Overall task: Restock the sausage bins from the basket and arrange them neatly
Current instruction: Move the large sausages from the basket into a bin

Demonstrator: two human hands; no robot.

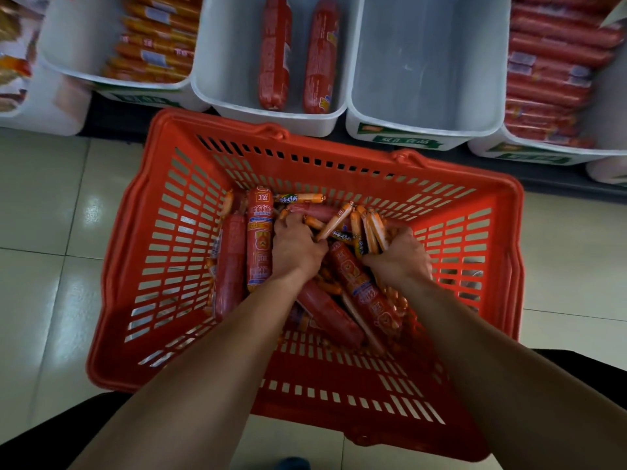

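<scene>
- The red basket [322, 412] stood on the tiled floor [51, 215], its far rim just below the fronts of the white bins.
- Both hands were down inside it, in the tangled pile.
- The left hand [298, 249] had its fingers curled into the thin orange sausages [371, 232], apparently gripping a few.
- The right hand [400, 256] clutched an upright bunch of the same thin sausages.
- Thick red sausages [259, 239] lay beside and under the hands, crossing the thin ones.
- The second bin [217, 62] held two large red sausages [274, 52], lying side by side.
- The third bin [424, 62] sat beside it.
- The left bin [78, 39] held orange packs [156, 39], and the right bin [610, 106] held stacked red packs [549, 69].
</scene>
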